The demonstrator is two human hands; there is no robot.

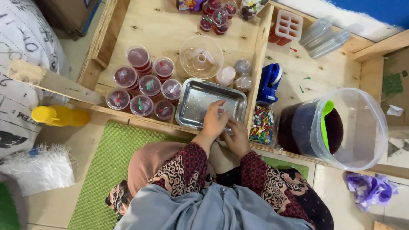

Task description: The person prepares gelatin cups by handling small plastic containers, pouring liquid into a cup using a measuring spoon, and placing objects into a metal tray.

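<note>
Steel tray (194, 100) near edge: left hand (214, 121) rests spread, gripping nothing; right hand (237, 138) fingers hidden, can't tell. Lift level, mind the cups (150, 85)

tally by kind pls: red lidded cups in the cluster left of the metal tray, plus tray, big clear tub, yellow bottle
Red lidded cups: 8
Metal tray: 1
Clear tub: 1
Yellow bottle: 1
Total: 11

Plywood tray (162, 32), steel pan (194, 100), sealed cups (149, 85)
</note>
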